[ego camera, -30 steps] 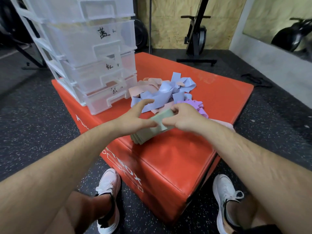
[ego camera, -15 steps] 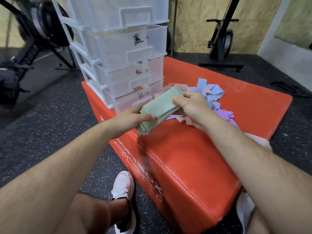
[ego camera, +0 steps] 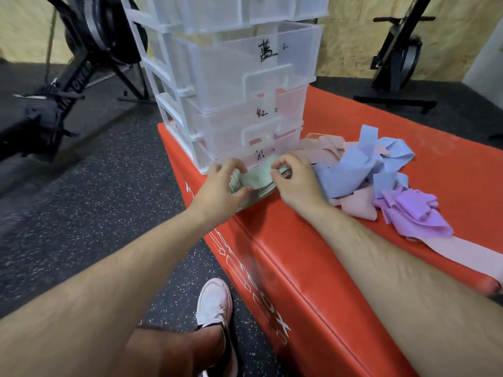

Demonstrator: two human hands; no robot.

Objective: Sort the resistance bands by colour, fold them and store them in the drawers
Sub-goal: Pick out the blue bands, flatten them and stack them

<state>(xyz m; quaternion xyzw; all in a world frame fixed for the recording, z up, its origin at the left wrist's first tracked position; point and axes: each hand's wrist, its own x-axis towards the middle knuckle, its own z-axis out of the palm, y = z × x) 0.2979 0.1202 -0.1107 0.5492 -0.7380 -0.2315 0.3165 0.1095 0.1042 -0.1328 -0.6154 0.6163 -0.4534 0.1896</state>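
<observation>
I'm gripping the folded stack of green bands (ego camera: 251,183) with both hands (ego camera: 220,186) (ego camera: 295,180); loosening could fan it open near the bottom clear plastic drawer (ego camera: 245,155).

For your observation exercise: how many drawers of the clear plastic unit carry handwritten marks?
3: the upper marked drawer, the middle marked drawer and the bottom marked drawer behind the hands. The topmost drawer is cut off, so more may be hidden.
</observation>
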